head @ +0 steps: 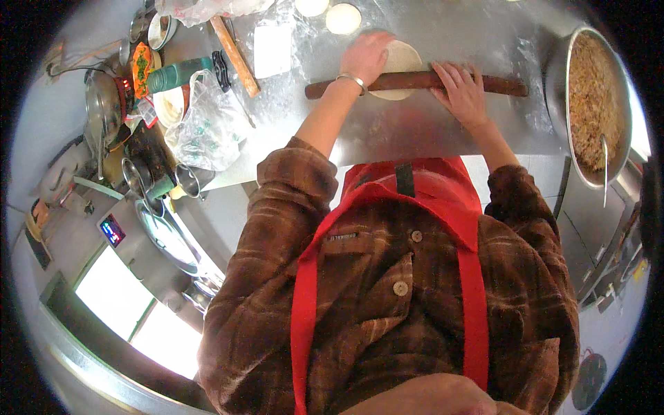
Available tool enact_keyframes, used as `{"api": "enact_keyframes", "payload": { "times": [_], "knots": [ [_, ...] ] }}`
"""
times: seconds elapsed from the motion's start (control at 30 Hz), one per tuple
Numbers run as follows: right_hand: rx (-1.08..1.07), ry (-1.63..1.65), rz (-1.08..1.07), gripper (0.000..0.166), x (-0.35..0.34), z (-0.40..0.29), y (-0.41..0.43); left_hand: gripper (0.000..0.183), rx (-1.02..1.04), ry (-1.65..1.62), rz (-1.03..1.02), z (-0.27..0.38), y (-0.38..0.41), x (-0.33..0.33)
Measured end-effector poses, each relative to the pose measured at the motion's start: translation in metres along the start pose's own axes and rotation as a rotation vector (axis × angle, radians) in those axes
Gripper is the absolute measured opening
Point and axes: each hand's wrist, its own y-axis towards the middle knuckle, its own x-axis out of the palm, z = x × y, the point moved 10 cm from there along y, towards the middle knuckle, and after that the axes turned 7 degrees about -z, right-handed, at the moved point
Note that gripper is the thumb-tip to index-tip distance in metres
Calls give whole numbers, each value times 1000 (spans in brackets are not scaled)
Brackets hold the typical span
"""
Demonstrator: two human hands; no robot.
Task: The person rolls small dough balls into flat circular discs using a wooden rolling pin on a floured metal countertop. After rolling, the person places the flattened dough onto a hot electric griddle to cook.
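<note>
A dark wooden rolling pin (pixel 399 81) lies crosswise over a flat round of dough (pixel 403 57) on the floured metal worktop (pixel 373 124). My right hand (pixel 460 91) grips the pin right of the dough, its fingers over the far side and its thumb near the close side. Slightly blurred, my left hand (pixel 367 54) reaches past the pin and rests at the dough's left edge. Its wrist, with a bracelet, is above the pin; whether its fingers pinch the dough is hidden.
At right stands a large metal bowl of filling (pixel 596 104) with a spoon (pixel 605 166). Pale dough rounds (pixel 343 19) lie at the far edge. Leftward are a lighter wooden rod (pixel 236 57), a white sheet (pixel 272 51), a plastic bag (pixel 205 127) and a green bottle (pixel 179 74).
</note>
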Motion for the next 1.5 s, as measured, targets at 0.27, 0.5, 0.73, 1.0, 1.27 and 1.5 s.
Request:
{"api": "enact_keyframes", "payload": {
  "times": [0.27, 0.5, 0.73, 1.0, 1.27, 1.5],
  "knots": [
    [64, 74, -139, 44, -10, -40, -60, 28, -294, -305, -214, -68, -48, 22],
    [20, 178, -302, 46, 14, -93, -139, 24, -459, -194, -120, -61, -141, -2],
    [36, 77, -182, 42, -8, -85, -66, 30, -309, -118, 163, -40, -166, -48],
    [86, -47, 74, 45, -2, -57, 3, 27, -189, 377, 308, -33, -135, -69],
    [245, -119, -155, 41, 5, 13, 148, 45, -264, 340, 338, -115, -27, -88],
    [104, -61, -30, 42, 10, -11, 89, 43, -293, -12, 64, -96, -57, -52]
  ]
}}
